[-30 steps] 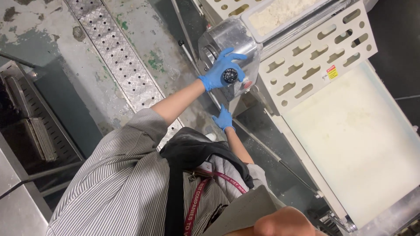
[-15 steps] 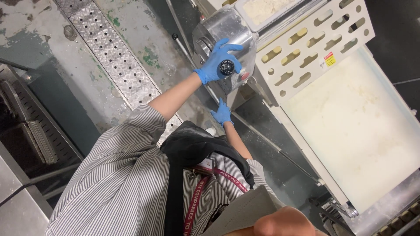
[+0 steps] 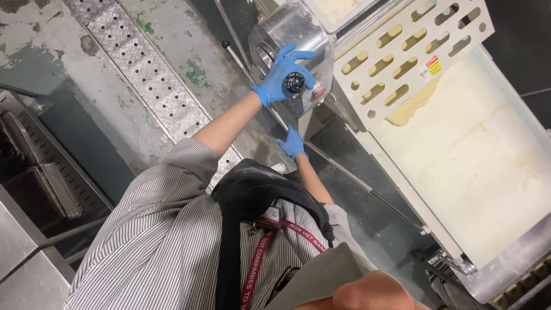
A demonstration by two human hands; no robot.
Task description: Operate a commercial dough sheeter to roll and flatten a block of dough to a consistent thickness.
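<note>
The left hand (image 3: 282, 74) is clamped on a black knob (image 3: 295, 82) on the steel machine housing (image 3: 298, 31). The right hand (image 3: 293, 143), fingers spread, presses the frame below. It looks like a knob adjustment; turning it would need a firm grip. To the right, the conveyor bed (image 3: 539, 143) carries a pale dough sheet (image 3: 476, 149).

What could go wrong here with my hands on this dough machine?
Your left hand grips the black knob on the steel housing; a slip could knock knuckles on it. Your right hand rests low beneath that housing, a possible pinch spot. The red lanyard hangs loose and might snag.
</note>
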